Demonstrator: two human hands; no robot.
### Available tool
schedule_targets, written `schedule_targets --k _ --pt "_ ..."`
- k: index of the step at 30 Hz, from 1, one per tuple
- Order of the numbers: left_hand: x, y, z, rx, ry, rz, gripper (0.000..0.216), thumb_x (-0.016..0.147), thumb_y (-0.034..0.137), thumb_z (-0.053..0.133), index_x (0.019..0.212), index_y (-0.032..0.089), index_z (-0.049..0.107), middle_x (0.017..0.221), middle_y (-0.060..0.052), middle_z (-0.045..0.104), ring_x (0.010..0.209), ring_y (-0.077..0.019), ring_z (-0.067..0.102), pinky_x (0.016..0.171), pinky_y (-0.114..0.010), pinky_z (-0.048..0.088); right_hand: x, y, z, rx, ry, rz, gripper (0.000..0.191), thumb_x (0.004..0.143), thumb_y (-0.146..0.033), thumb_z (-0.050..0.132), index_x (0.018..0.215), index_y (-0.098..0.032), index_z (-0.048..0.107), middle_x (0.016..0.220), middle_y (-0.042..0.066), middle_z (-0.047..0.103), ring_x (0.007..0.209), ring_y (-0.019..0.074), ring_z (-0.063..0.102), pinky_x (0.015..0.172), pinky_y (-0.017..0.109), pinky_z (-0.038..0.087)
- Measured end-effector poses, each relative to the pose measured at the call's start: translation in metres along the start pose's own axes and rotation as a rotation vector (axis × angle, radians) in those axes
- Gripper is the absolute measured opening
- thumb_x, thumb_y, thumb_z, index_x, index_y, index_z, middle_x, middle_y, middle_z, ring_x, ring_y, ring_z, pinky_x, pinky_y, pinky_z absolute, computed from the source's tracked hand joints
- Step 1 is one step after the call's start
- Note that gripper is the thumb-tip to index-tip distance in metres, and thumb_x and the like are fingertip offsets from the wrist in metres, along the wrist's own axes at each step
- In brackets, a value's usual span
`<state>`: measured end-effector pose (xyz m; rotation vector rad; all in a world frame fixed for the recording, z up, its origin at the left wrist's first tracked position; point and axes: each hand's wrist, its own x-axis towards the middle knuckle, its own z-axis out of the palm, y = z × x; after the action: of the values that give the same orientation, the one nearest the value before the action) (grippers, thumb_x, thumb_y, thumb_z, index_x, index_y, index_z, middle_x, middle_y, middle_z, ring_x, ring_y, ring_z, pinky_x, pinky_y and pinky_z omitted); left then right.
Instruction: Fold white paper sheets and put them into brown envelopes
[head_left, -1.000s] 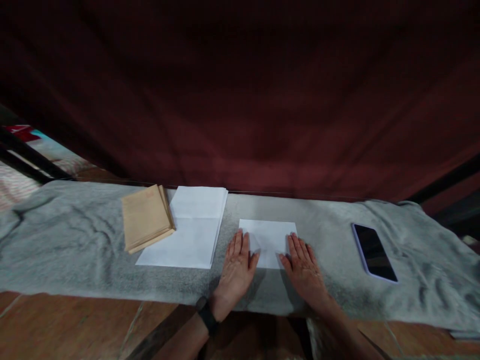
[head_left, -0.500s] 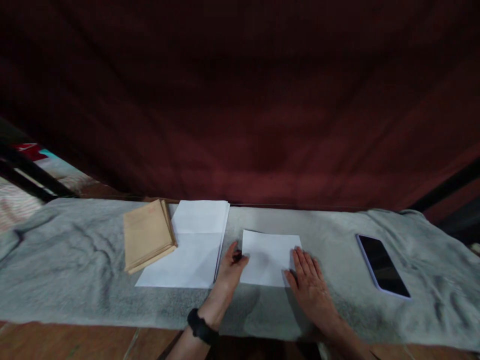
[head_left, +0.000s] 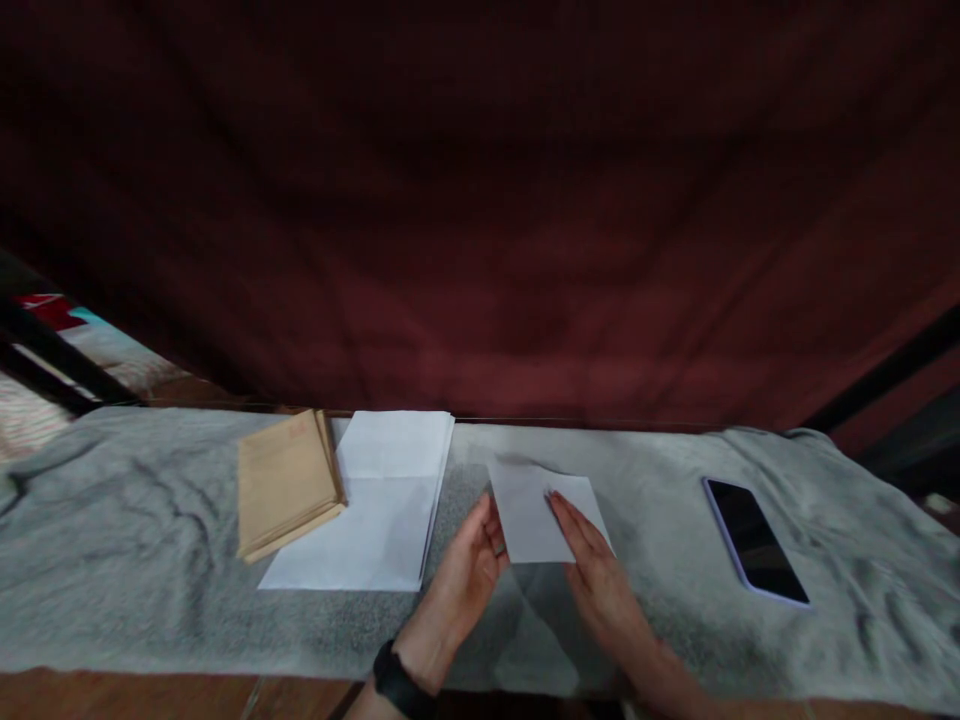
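Note:
A small white sheet of paper (head_left: 529,515), apparently folded, is between my two hands and lifted at a slant off the grey cloth. My left hand (head_left: 469,570), with a black band on the wrist, has its fingers curled against the sheet's left edge, and some fingertips are hidden by it. My right hand (head_left: 604,590) grips the sheet from the lower right, its fingers lying together on top and its thumb near the bottom edge. To the left lies a stack of larger white sheets (head_left: 386,530), creased across the middle.
Several brown envelopes (head_left: 285,480) lie in a pile overlapping the white stack. A phone with a lilac edge (head_left: 757,540) lies on the right. Grey cloth (head_left: 150,600) covers the surface, and a dark red curtain (head_left: 487,250) hangs behind it.
The small sheet has gone from lying flat to being tilted up. My right hand has slid left over it, and my left hand has turned against its left edge.

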<state>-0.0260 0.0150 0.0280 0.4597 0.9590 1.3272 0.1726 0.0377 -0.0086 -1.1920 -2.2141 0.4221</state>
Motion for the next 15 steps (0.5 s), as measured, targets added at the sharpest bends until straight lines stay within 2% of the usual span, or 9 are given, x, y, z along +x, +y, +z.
schedule_targets --k 2,3,6,8,10,12,15 --pt "-0.001 -0.005 0.003 0.000 -0.004 -0.027 0.052 0.094 0.057 0.049 0.129 0.021 0.063 0.136 -0.014 0.066 0.125 -0.0278 0.063 0.098 -0.044 0.056 0.010 0.003 -0.013 0.276 0.085 0.120 0.057 0.101 -0.026 0.031 0.159 -0.027 0.035 0.158 0.004 0.046 0.144 0.0212 0.045 0.116 0.043 0.043" --pt "-0.002 -0.009 0.004 0.008 0.017 -0.044 0.049 0.094 0.053 0.051 0.131 0.022 0.061 0.139 -0.013 0.065 0.128 -0.0269 0.062 0.099 -0.044 0.056 0.014 0.004 -0.018 0.427 0.146 0.197 0.055 0.103 -0.033 0.028 0.158 -0.025 0.037 0.155 0.005 0.051 0.141 0.0223 0.050 0.113 0.043 0.047" --pt "-0.007 -0.022 0.011 -0.006 -0.004 -0.089 0.052 0.087 0.041 0.066 0.135 0.023 0.057 0.139 -0.013 0.064 0.126 -0.0272 0.063 0.100 -0.043 0.055 0.021 -0.001 -0.023 0.844 0.266 0.424 0.063 0.106 -0.049 0.021 0.154 -0.015 0.042 0.140 0.013 0.064 0.125 0.0275 0.064 0.102 0.046 0.055" --pt "-0.010 -0.028 0.017 -0.038 -0.069 -0.081 0.058 0.080 0.038 0.075 0.134 0.022 0.059 0.135 -0.014 0.067 0.120 -0.0294 0.067 0.097 -0.043 0.056 0.020 -0.008 -0.019 1.042 0.235 0.536 0.069 0.104 -0.056 0.023 0.149 -0.010 0.049 0.130 0.015 0.070 0.116 0.0299 0.069 0.099 0.048 0.056" --pt "-0.012 -0.030 0.021 -0.052 -0.061 -0.045 0.059 0.074 0.036 0.082 0.127 0.019 0.064 0.127 -0.014 0.072 0.112 -0.0302 0.070 0.095 -0.042 0.057 0.017 -0.017 -0.013 1.174 0.174 0.602 0.067 0.101 -0.060 0.034 0.141 -0.010 0.057 0.125 0.015 0.072 0.112 0.0309 0.071 0.098 0.048 0.056" --pt "-0.012 -0.028 0.018 -0.024 0.004 -0.007 0.056 0.066 0.031 0.085 0.118 0.017 0.069 0.117 -0.012 0.076 0.105 -0.0296 0.073 0.093 -0.039 0.057 0.013 -0.021 -0.010 1.264 0.144 0.647 0.058 0.095 -0.057 0.052 0.135 -0.016 0.062 0.124 0.011 0.073 0.111 0.0306 0.071 0.097 0.047 0.056" --pt "-0.005 -0.017 0.004 0.144 0.056 0.026 0.054 0.059 0.021 0.081 0.112 0.017 0.071 0.106 -0.008 0.079 0.099 -0.0293 0.074 0.091 -0.038 0.056 0.007 -0.011 -0.014 1.302 0.202 0.741 0.048 0.081 -0.047 0.071 0.124 -0.026 0.066 0.119 0.005 0.075 0.104 0.0276 0.072 0.090 0.041 0.058"
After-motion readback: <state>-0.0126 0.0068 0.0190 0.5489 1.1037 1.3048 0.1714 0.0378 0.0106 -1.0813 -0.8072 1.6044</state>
